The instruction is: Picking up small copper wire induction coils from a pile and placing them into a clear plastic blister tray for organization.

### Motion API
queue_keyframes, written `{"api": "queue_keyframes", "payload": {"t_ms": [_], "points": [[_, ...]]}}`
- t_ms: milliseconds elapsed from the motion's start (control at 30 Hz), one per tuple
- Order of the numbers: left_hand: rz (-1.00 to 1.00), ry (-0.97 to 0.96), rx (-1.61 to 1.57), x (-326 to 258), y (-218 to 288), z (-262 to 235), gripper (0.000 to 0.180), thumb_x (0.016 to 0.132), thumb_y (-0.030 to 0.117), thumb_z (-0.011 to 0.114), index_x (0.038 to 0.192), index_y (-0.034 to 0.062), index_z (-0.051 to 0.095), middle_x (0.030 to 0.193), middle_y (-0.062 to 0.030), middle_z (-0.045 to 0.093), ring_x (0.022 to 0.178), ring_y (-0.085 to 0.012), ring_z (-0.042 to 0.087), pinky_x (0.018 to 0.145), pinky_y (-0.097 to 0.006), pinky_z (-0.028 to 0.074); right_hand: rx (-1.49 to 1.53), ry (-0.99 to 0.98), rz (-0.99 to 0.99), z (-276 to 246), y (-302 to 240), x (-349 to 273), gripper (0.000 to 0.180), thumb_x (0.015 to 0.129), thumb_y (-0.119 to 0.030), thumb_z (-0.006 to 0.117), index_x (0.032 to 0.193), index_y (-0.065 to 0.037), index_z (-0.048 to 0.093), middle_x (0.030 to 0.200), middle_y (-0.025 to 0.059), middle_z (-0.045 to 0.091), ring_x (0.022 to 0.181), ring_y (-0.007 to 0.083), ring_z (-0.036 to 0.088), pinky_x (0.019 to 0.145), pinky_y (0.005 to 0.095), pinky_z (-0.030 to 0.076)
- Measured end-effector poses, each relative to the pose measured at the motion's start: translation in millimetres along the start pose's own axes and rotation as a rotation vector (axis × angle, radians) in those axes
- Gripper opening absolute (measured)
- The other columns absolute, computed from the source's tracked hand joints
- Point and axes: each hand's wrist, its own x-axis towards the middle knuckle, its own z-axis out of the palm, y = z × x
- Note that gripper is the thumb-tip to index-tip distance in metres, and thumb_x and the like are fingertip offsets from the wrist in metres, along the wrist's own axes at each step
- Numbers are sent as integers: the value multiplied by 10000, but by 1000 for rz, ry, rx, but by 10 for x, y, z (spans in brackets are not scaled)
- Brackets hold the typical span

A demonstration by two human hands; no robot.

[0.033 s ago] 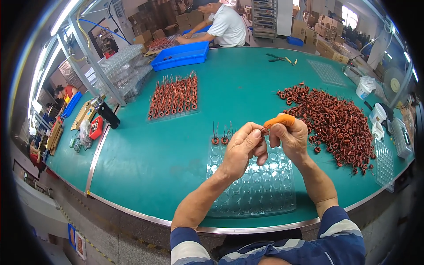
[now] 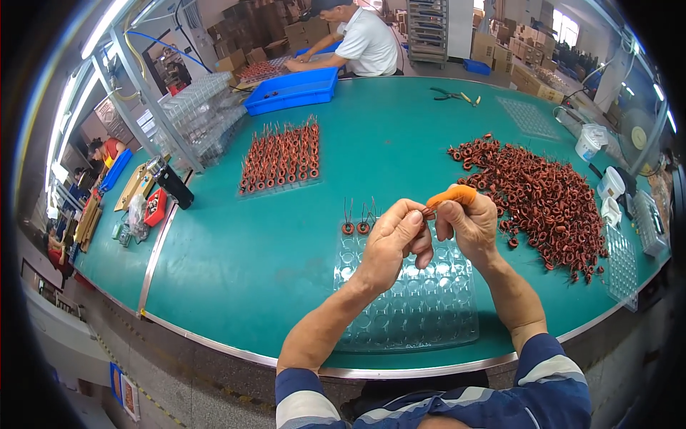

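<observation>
My left hand (image 2: pixel 393 247) and my right hand (image 2: pixel 470 223) meet above a clear plastic tray (image 2: pixel 400 314) with round pockets. Between their fingertips is a small copper-red toroidal coil (image 2: pixel 429 212), mostly covered by the fingers. Both hands are closed in a pinch on it. Orange covering (image 2: pixel 454 194) wraps a finger of my right hand. In the tray's far left corner, coils (image 2: pixel 348 229) sit in pockets with their wire leads pointing away from me. A large loose heap of the same coils (image 2: pixel 536 200) lies to the right of my right hand.
A tray filled with rows of coils (image 2: pixel 280 157) stands farther left. Beyond it is a blue bin (image 2: pixel 293 93); a co-worker (image 2: pixel 368 43) sits behind. Pliers (image 2: pixel 449 94) lie at the far side. White tubs (image 2: pixel 611 184) line the right edge; a black cylindrical flask (image 2: pixel 171 184) stands left.
</observation>
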Motion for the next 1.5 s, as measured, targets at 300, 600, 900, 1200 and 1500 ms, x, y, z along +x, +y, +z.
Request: {"api": "queue_keyframes", "payload": {"t_ms": [300,600,900,1200,1500], "points": [[274,222,375,83,-60,-81,215,1019,197,421,1161,36,401,694,-56,493,622,-156,538,579,-286,462,37,215,131,-48,161,74,373,964,-358,553,1090,-11,604,725,-1,574,564,48,539,493,176,398],[548,162,1153,83,-67,-178,175,958,90,541,1106,24,474,725,-57,572,616,-98,542,557,-256,450,165,-75,334,-1,79,54,278,932,-268,620,904,6,653,674,18,609,545,71,557,488,196,420],[78,-33,799,70,212,-175,248,933,146,580,1117,17,475,798,-108,584,713,-199,604,627,-325,484,341,-90,581,-121,126,116,257,892,-283,666,821,-37,648,618,4,583,499,70,524,460,194,384],[488,-96,1445,46,101,-196,283,800,82,706,1020,33,535,872,-105,557,756,-263,605,645,-360,505,216,-188,602,-226,176,154,279,833,-297,725,767,-45,627,609,13,580,505,76,528,460,205,388],[588,79,1469,133,-128,-252,283,786,36,717,998,23,530,853,-111,564,751,-239,609,659,-351,502,-352,-5,247,-80,33,55,196,842,-150,665,744,14,618,571,14,559,490,64,479,440,247,373]]}}
